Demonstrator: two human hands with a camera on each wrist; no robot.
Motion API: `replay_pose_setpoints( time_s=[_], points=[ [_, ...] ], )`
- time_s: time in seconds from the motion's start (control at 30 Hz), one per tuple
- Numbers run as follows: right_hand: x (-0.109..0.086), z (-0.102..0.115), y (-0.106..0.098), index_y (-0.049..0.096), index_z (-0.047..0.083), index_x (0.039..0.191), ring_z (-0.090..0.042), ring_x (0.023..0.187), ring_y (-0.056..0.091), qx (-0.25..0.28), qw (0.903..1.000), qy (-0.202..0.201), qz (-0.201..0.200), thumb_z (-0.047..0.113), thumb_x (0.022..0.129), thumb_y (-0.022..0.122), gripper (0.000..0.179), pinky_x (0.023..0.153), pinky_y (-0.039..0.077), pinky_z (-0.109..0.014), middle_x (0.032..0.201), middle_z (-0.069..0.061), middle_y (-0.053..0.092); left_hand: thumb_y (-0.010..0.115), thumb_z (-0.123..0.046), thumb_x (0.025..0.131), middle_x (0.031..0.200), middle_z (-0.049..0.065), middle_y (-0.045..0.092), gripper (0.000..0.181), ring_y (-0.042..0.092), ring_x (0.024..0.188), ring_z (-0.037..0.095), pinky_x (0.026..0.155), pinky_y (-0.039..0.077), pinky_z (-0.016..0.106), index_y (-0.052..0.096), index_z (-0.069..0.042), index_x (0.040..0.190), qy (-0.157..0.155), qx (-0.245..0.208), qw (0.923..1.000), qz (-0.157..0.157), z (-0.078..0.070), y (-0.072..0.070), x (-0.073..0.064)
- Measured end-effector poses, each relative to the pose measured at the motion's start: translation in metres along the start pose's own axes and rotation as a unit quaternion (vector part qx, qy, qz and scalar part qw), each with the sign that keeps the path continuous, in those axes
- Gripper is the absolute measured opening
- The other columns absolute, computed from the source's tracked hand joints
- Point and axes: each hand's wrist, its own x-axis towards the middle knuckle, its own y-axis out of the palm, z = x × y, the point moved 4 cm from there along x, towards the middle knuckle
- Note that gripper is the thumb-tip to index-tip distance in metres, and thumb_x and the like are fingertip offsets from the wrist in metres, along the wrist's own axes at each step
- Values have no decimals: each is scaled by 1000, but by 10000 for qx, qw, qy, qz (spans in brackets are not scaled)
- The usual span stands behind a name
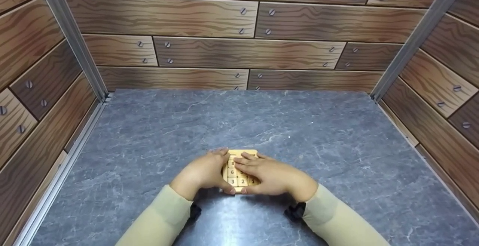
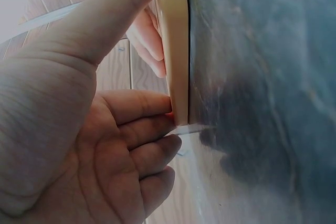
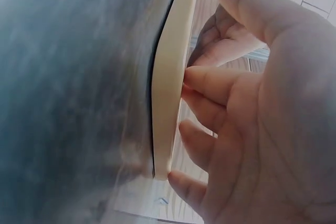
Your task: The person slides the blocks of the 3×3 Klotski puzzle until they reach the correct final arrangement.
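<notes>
A pale yellow number sliding puzzle (image 1: 232, 181) lies flat on the table, with digits such as 8, 6, 3, 2 and 1 showing on its tiles. My left hand (image 1: 204, 171) holds it from the left, thumb at the near edge and fingertips by the far left corner. From the right, my right hand (image 1: 275, 175) spans it, with the thumb on the near edge and fingertips resting on the upper tiles. Those fingers hide several tiles. The rounded side of the puzzle (image 2: 176, 40) shows in the left wrist view, fingertips touching its far end.
A dark grey marbled tabletop (image 1: 239, 119) spreads around the hands. Wood-patterned walls (image 1: 209, 51) stand at the back and both sides, with metal posts (image 1: 408, 48) at the rear corners. A metal rail (image 1: 71, 163) runs along the left edge.
</notes>
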Motion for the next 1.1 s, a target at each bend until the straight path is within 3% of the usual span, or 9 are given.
replay_pose_setpoints(
  time_s=[0.23,0.47,0.8,0.97,1.1],
  points=[
    [-5,1,-9,51,23,171,-30,176,29,-184,9993,311,-91,60,106,68,77,145,22,-63,182,4,43,107,-46,75,182,22,40,119,38,169,50,143,29,62,50,0,168,25,11,10000,22,-2,-1,-1],
    [-11,3,-15,61,20,165,-33,172,39,-346,9973,614,-210,49,108,67,64,143,27,-66,177,4,52,106,-45,75,182,21,40,119,37,169,50,143,29,61,50,1,169,9,-22,10000,24,-2,-1,-2],
    [-10,19,-15,68,10,156,-32,160,57,-1113,9908,48,-769,43,109,70,58,138,40,-62,165,-9,66,107,-44,75,182,22,40,119,38,170,48,144,29,60,49,1,169,8,-14,10000,30,-2,0,-2],
    [-11,33,-7,59,14,165,-27,166,50,-1023,9926,-398,-511,49,111,67,65,140,37,-58,173,-5,57,107,-44,75,182,21,39,119,36,169,51,143,30,61,48,1,169,-31,-17,10000,38,-2,-1,-4],
    [-10,34,-2,54,17,169,-28,170,43,-910,9946,-346,-360,56,111,64,71,141,35,-59,176,-2,52,107,-43,76,182,23,40,119,37,170,49,144,29,60,48,2,169,14,-5,10000,33,-3,-1,-4]
  ],
)
